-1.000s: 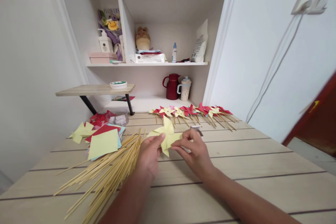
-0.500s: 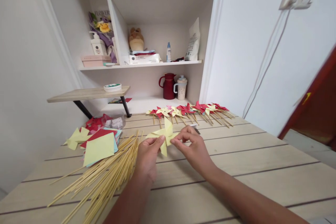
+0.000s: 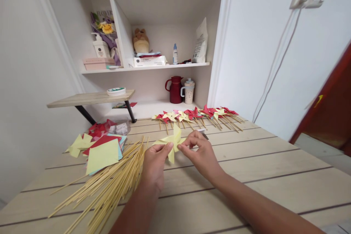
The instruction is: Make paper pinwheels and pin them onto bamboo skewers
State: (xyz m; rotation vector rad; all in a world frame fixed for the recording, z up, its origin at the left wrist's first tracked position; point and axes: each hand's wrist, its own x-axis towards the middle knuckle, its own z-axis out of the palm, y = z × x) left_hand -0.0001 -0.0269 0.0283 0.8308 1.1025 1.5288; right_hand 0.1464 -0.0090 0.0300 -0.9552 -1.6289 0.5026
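Observation:
A pale yellow paper pinwheel (image 3: 175, 139) is held above the table between my two hands. My left hand (image 3: 156, 161) pinches it near the centre, thumb on top. My right hand (image 3: 199, 153) is closed at its right side, thumb and forefinger pressed together at a blade's edge. Left of my hands lies a loose bundle of thin wooden sticks (image 3: 115, 182). Beyond the sticks is a stack of square paper, a yellow sheet (image 3: 102, 155) on top. A folded yellow pinwheel (image 3: 79, 144) rests beside the stack.
Finished pinwheels on sticks (image 3: 192, 115) lie in a row along the table's back. A clear plastic box (image 3: 120, 128) stands near red paper pieces (image 3: 100, 129). A small raised shelf (image 3: 90, 98) is at back left. A red jug (image 3: 175, 89) and a cup (image 3: 189, 91) stand behind.
The camera view has shifted very slightly. My hands keep nearly the same hold on the yellow pinwheel.

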